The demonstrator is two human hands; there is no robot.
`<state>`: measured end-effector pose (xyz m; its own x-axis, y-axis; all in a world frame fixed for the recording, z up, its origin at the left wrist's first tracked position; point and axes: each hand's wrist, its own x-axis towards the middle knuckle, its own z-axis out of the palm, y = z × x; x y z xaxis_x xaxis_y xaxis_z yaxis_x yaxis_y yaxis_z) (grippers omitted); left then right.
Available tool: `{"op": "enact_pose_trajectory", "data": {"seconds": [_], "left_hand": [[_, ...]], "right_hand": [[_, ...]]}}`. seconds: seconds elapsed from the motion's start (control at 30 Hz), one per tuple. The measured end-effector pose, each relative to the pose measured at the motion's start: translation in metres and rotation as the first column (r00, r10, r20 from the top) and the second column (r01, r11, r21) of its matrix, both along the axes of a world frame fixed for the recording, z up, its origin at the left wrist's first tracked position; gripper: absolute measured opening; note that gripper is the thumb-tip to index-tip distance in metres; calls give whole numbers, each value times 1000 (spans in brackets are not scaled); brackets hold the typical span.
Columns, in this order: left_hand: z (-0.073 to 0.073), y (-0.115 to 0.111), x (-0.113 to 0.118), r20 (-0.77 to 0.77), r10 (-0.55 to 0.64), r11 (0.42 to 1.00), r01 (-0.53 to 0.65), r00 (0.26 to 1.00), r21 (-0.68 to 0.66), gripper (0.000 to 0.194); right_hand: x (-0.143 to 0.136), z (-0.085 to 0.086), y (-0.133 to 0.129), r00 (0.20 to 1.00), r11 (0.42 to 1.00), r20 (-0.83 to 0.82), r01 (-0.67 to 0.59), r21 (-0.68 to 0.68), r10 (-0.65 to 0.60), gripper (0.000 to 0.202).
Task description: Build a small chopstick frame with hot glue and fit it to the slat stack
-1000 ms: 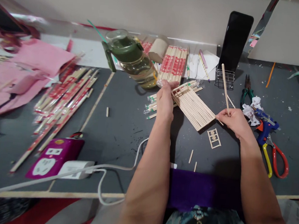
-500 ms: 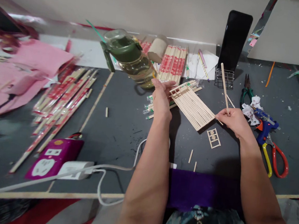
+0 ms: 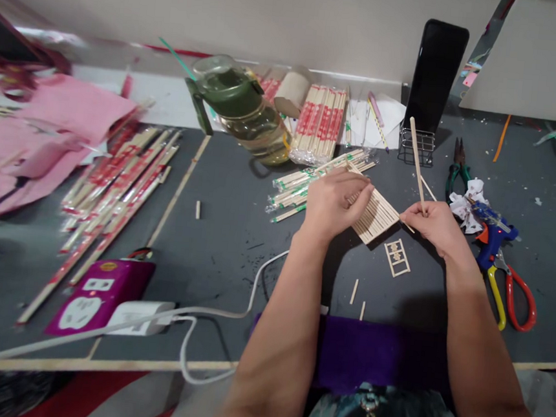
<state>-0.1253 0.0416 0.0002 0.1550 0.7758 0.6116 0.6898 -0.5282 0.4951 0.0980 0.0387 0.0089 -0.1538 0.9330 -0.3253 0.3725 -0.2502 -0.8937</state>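
Note:
A flat panel of thin wooden sticks [image 3: 378,218] lies at a slant in the middle of the dark table. My left hand [image 3: 339,201] is over its upper left part, fingers curled and thumb towards the panel; what its fingertips hold, if anything, is hidden. At the panel's right corner, my right hand [image 3: 427,225] pinches a long wooden stick [image 3: 417,159] that points up. A small wooden frame [image 3: 397,258] rests just below the panel. Two short stick pieces [image 3: 354,292] lie nearer to me.
Wrapped chopsticks [image 3: 119,188] lie left, others behind my left hand. A green-lidded jug [image 3: 248,108] and a phone [image 3: 435,79] in a wire stand are at the back. Pliers [image 3: 458,169], a blue glue gun [image 3: 494,240] and scissors [image 3: 518,298] lie right. A white cable [image 3: 220,312] crosses the front left.
My left hand has moved right and towards me, from the panel's upper left end to over its surface, and its fingers have curled. My right hand has barely moved.

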Motion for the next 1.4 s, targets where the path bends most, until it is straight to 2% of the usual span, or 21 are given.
{"op": "enact_pose_trajectory", "data": {"seconds": [0.17, 0.33, 0.7, 1.4], "left_hand": [[-3, -1, 3, -18, -67, 995, 65, 998, -79, 26], [-7, 3, -2, -59, -110, 991, 105, 992, -88, 23], [-12, 7, -5, -20, -113, 990, 111, 993, -91, 24], [-13, 8, -6, -9, -111, 987, 110, 994, -121, 23]], "right_hand": [[1, -2, 0, 1000, 1000, -2, -16, 12, 17, 20], [2, -4, 0, 1000, 1000, 14, -20, 22, 19, 20], [1, -5, 0, 1000, 1000, -10, -14, 23, 14, 20], [2, -4, -1, 1000, 999, -6, -7, 31, 8, 21]]}}
